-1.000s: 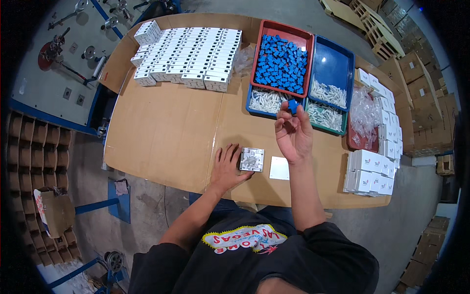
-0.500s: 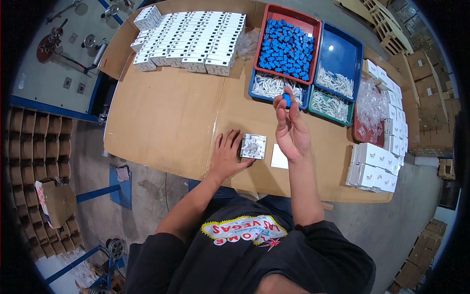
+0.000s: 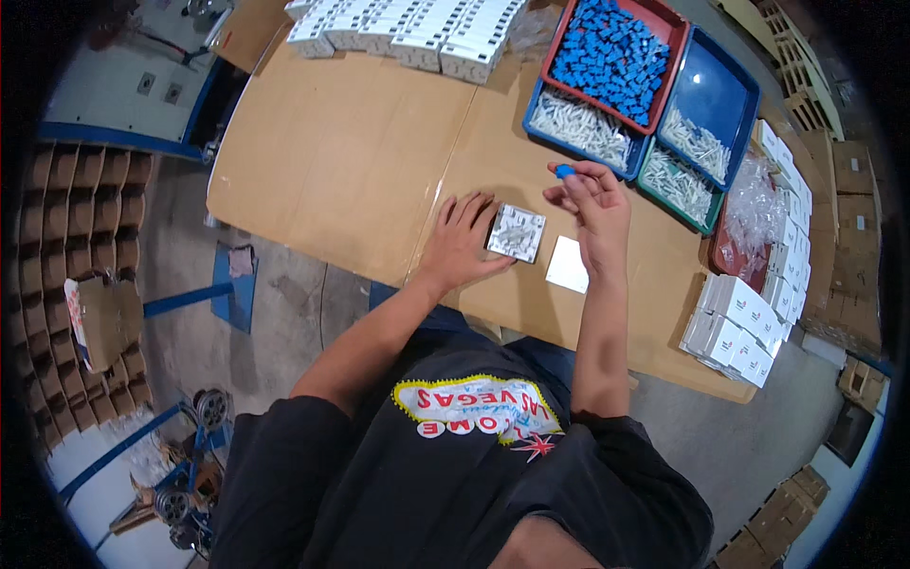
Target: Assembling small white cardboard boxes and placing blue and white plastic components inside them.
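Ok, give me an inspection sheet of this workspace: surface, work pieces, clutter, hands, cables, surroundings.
Surface: brown cardboard table top.
Work pieces: square unit; flat white plate to its right; red tray holding blue pieces.
Clutter: crumpled clear plastic beside stacked white boxes.
Left hand: spread at the square unit's left side.
Right hand: pinches a small blue piece above the table.
Cables: thin dark line on the floor; cable or crack, cannot tell.
Surroundings: cardboard compartments at left, brown cartons at right.
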{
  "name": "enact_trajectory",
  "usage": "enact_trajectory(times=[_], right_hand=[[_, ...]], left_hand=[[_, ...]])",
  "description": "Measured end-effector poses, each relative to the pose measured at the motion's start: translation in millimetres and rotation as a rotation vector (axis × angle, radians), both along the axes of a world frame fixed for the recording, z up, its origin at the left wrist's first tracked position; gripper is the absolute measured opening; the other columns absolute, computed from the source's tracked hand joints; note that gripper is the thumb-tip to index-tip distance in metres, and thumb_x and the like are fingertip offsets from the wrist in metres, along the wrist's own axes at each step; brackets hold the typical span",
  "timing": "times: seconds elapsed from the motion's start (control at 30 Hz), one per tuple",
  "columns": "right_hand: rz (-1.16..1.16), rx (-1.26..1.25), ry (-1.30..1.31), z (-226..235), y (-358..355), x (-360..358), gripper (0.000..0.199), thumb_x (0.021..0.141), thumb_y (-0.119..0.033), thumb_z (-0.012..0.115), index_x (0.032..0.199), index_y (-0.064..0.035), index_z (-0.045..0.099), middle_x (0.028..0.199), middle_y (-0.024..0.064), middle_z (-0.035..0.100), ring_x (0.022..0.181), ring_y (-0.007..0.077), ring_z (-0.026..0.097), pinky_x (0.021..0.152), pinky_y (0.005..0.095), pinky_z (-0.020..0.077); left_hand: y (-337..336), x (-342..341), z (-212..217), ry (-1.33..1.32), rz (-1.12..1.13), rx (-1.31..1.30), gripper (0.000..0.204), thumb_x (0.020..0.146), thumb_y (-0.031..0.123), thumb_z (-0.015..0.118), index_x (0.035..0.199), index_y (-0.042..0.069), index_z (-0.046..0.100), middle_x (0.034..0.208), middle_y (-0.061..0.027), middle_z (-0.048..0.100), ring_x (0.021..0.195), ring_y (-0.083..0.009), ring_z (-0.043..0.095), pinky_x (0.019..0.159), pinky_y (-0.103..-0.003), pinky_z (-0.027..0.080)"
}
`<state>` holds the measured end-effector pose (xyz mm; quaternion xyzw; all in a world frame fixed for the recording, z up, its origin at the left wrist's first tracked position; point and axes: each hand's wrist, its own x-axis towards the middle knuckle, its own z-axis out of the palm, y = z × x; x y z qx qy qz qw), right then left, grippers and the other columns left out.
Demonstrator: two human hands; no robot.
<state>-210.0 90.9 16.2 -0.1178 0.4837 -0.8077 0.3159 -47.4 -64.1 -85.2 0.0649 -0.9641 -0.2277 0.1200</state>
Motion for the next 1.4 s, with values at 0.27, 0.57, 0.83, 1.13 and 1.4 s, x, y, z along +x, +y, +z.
enact_trajectory(times=[0.27,0.57,0.83,1.13,1.4], right_hand=[[0.009,0.703,0.704,-73.3,3.2,23.9,0.032,0.089,-0.006,0.078,0.12,-0.0011,0.07,0.102,0.0106,0.072,0.088,0.0145,0.069,0.082,0.0266,0.0547],[-0.047,0.79,1.136,-93.4,-16.2,49.0,0.031,0.079,-0.013,0.08,0.108,-0.0099,0.071,0.105,0.0057,0.071,0.101,0.0293,0.062,0.091,0.0429,0.0448],[-0.044,0.815,1.165,-96.1,-16.5,45.8,0.029,0.079,-0.017,0.081,0.106,-0.0124,0.072,0.105,0.0023,0.072,0.099,0.026,0.061,0.09,0.0408,0.0426],[-0.059,0.832,1.151,-97.6,-17.0,46.2,0.026,0.079,-0.02,0.081,0.103,-0.0135,0.073,0.1,-0.0005,0.073,0.096,0.0224,0.062,0.089,0.0392,0.0406],[-0.058,0.844,1.187,-98.0,-16.0,48.1,0.028,0.079,-0.017,0.081,0.105,-0.0122,0.073,0.105,-0.0012,0.074,0.098,0.0222,0.062,0.091,0.0392,0.0409]], left_hand=[[-2.0,-1.2,-1.0,0.021,-0.007,0.004,0.094,0.077,0.064,0.074,0.145,0.005,0.049,0.149,-0.0121,0.047,0.146,-0.0306,0.038,0.122,-0.055,0.023],[-1.7,1.2,1.2,0.006,0.0,0.043,0.094,0.073,0.059,0.078,0.146,0.006,0.049,0.15,-0.0116,0.048,0.146,-0.031,0.039,0.123,-0.054,0.023],[-1.1,1.0,-0.8,0.002,-0.002,0.029,0.093,0.076,0.062,0.075,0.145,0.005,0.05,0.15,-0.0114,0.046,0.147,-0.0303,0.036,0.123,-0.055,0.023],[-1.9,1.5,-1.7,0.004,0.001,0.044,0.096,0.073,0.059,0.079,0.148,0.007,0.047,0.152,-0.0118,0.047,0.147,-0.0311,0.037,0.122,-0.055,0.023],[-2.1,1.0,1.0,0.007,-0.008,0.021,0.094,0.076,0.061,0.075,0.147,0.007,0.047,0.15,-0.0114,0.046,0.146,-0.03,0.036,0.123,-0.055,0.024]])
